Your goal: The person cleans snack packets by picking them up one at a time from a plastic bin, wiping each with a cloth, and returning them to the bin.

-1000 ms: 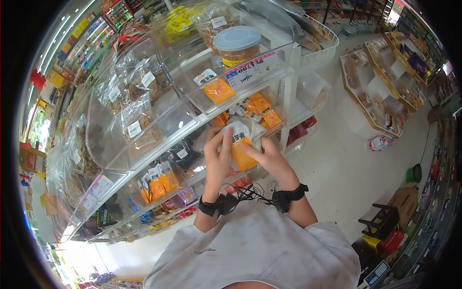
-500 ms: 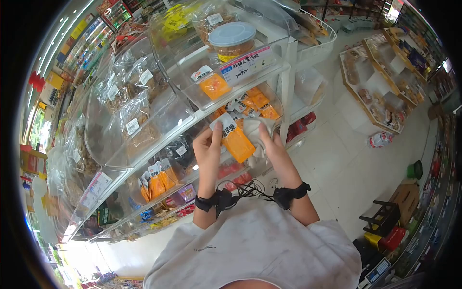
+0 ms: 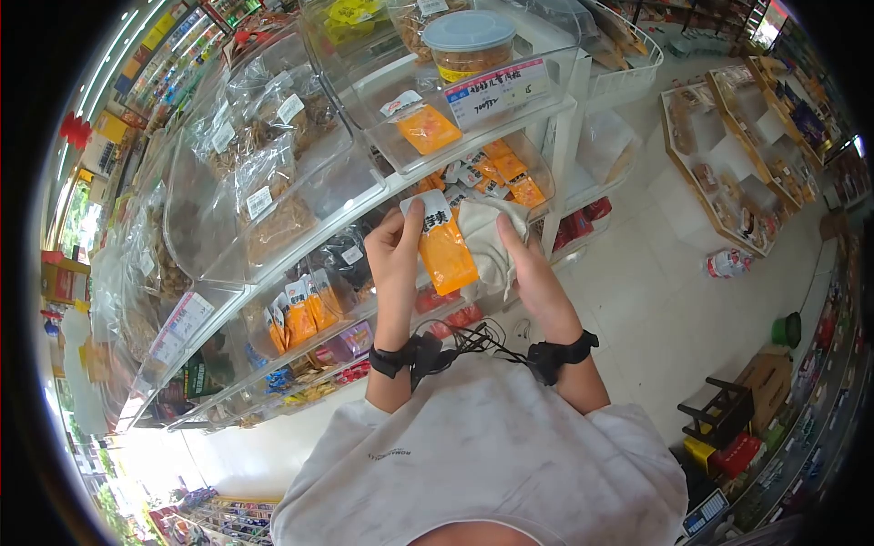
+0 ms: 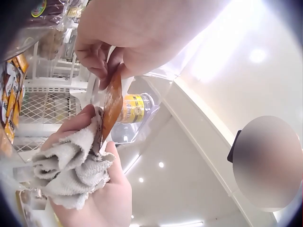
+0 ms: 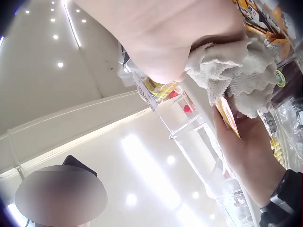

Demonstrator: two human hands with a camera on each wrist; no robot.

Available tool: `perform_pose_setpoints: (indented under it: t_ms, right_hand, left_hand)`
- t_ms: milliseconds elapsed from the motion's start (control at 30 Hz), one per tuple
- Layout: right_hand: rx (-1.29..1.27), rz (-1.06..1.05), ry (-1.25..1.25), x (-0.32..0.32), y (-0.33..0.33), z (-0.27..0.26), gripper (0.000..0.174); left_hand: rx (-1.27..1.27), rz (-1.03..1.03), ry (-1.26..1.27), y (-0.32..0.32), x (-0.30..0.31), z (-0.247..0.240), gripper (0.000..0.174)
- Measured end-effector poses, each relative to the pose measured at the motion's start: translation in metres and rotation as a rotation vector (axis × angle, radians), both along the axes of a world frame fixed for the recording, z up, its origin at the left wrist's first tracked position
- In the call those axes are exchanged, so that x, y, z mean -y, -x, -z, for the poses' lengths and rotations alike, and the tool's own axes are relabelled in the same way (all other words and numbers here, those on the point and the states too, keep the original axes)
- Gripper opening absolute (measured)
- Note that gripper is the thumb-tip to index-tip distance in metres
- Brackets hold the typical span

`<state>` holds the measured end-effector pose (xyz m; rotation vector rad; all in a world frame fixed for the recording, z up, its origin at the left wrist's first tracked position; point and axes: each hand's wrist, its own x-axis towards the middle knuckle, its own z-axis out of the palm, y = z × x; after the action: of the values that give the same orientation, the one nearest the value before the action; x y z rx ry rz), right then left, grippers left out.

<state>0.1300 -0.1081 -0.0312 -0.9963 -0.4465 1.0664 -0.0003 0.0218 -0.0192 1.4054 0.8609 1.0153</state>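
Note:
Between both hands is an orange and white snack packet (image 3: 448,257), its printed front facing up in the head view. My left hand (image 3: 395,264) pinches its left edge near the top, thumb on the front. A crumpled light grey cloth (image 3: 492,238) is in my right hand (image 3: 539,278), whose thumb lies over it. The cloth sits against the packet's right side and partly behind it. Edge-on in the left wrist view, the packet (image 4: 112,111) stands between the left fingers and the cloth (image 4: 71,170). In the right wrist view the cloth (image 5: 236,71) hides most of the packet.
A clear bin of similar orange packets (image 3: 510,173) is just beyond the hands. Above it stands a blue-lidded tub (image 3: 469,44) behind a price tag (image 3: 496,91). Bagged dried goods (image 3: 273,182) fill bins at left. Black straps with cables (image 3: 469,346) circle the wrists.
The right thumb has moved off the packet's front onto the cloth, which now shows more beside the packet. The packet shifted left, then turned more upright. The view has shifted slightly.

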Motion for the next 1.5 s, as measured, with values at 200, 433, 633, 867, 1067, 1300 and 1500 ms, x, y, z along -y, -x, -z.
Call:
perform_pose_setpoints:
  t_ms: [200, 433, 633, 867, 1067, 1300, 1500]
  right_hand:
    - [0.028, -0.007, -0.027, 0.000, 0.001, 0.001, 0.059]
    - [0.399, -0.100, -0.049, 0.004, 0.007, -0.011, 0.050]
    - [0.492, -0.007, -0.091, -0.002, 0.003, -0.003, 0.048]
    - [0.523, 0.063, -0.103, -0.004, -0.002, -0.001, 0.045]
    - [0.977, 0.162, -0.059, -0.011, 0.003, 0.000, 0.037]
    - [0.739, -0.009, -0.099, -0.008, 0.014, -0.006, 0.030]
    - [0.578, 0.354, -0.052, -0.017, 0.015, -0.013, 0.034]
  left_hand:
    - [0.000, 0.003, -0.015, -0.001, 0.002, -0.001, 0.040]
    - [0.033, 0.012, -0.032, -0.007, 0.006, -0.001, 0.039]
    - [-0.068, 0.003, -0.020, -0.003, 0.008, -0.006, 0.025]
    - [-0.016, 0.028, -0.223, 0.001, 0.018, -0.012, 0.032]
    - [0.007, 0.172, -0.203, -0.010, 0.033, -0.003, 0.039]
    - [0.099, 0.264, 0.121, 0.005, 0.034, -0.009, 0.038]
    - [0.063, 0.276, 0.188, 0.021, 0.024, -0.006, 0.030]
